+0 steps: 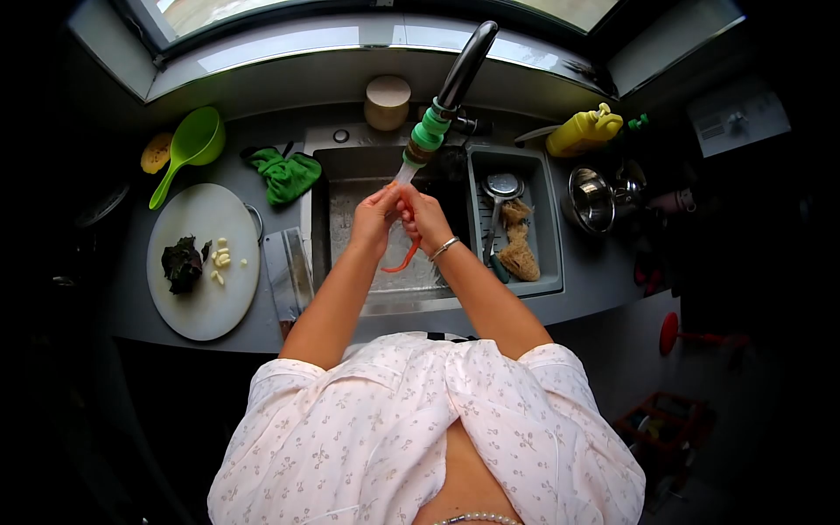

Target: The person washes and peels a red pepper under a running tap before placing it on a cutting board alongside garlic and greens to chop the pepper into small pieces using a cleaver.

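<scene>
Water runs from the green-tipped faucet (429,131) over both of my hands, above the metal sink (350,175). My left hand (376,217) has its fingers closed around the upper part of a thin red-orange strip, perhaps a chili pepper (404,258). Pressed against it, my right hand (423,215) is closed on the same red item, with a bracelet on the wrist. The item's curved end hangs below my hands. Its upper part is mostly hidden by my fingers.
Left of the sink are a cleaver (287,271), a round white board (206,306) with garlic cloves and dark leaves, a green cloth (287,175) and a green ladle (199,138). Right are a grey rack (547,223), a steel bowl (591,201) and a yellow bottle (582,134).
</scene>
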Demonstrator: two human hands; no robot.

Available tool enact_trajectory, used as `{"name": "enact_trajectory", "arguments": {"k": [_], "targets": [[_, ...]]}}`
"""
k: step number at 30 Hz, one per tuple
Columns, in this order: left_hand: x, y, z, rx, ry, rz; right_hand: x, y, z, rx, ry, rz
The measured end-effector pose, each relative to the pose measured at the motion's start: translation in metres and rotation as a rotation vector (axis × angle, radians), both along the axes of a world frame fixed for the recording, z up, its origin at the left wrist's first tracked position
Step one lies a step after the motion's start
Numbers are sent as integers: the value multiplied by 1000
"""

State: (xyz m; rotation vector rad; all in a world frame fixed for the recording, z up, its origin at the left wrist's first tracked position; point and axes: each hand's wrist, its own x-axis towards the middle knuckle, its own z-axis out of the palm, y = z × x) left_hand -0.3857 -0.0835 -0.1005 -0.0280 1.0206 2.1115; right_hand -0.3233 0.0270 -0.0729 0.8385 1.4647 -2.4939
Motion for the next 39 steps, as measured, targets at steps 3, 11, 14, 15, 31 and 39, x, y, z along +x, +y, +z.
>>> {"name": "enact_trajectory", "arguments": {"k": [3, 11, 14, 15, 31, 39], "targets": [[-4, -1, 2, -180, 74, 130, 1, -11, 2, 126, 27, -98], [-19, -6, -9, -273, 92, 82, 14, 5, -3, -77, 9, 157], [-32, -3, -4, -319, 33, 166, 22, 8, 14, -107, -35, 263], [-37, 0, -4, -336, 3, 197, 26, 6, 22, -123, -34, 245], [-20, 64, -24, -197, -123, 98, 17, -7, 16, 909, 59, 166], [-45, 72, -60, -209, -363, 216, 37, -5, 36, 1075, -99, 245]]}}
